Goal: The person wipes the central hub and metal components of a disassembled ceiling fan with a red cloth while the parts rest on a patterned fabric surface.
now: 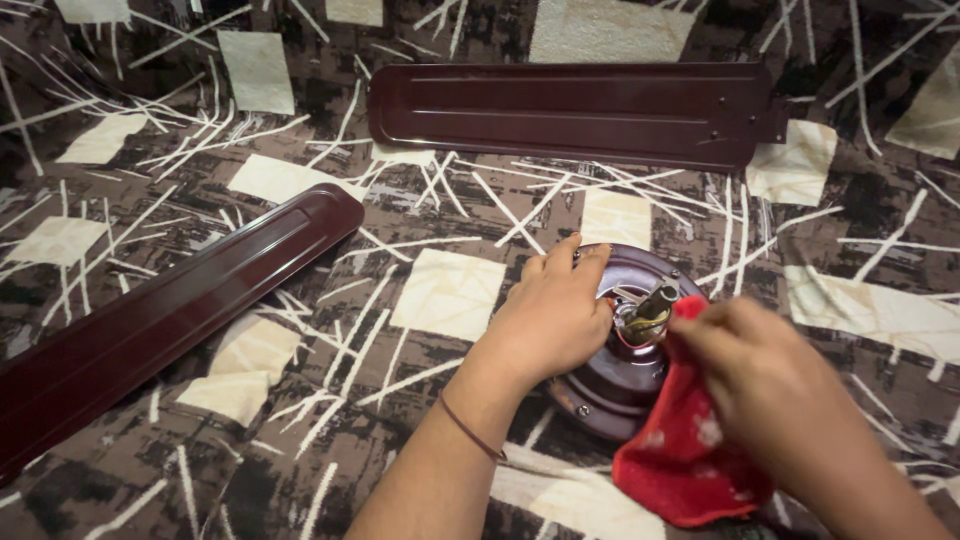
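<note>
- Nearest the camera, a red cloth (680, 455) is held bunched in the right hand (775, 390), fingers closed on it; its upper corner is pressed against the shaft (650, 308) at the middle of the fan motor (625, 375).
- The motor, a dark maroon round housing, lies on a patterned carpet (450, 290), with its shaft pointing up.
- The left hand (555, 315) is laid flat on the motor's left side, fingers together over the top rim, clamped on nothing, only steadying.
- One maroon blade (570, 112) lies well beyond the motor; a second blade (150, 320) lies well to the motor's left. Both are detached from it.
- Wiping is judged to be under way at the shaft area only. Whether the housing has been cleaned cannot be told; the blades appear untouched by the cloth at this moment.
</note>
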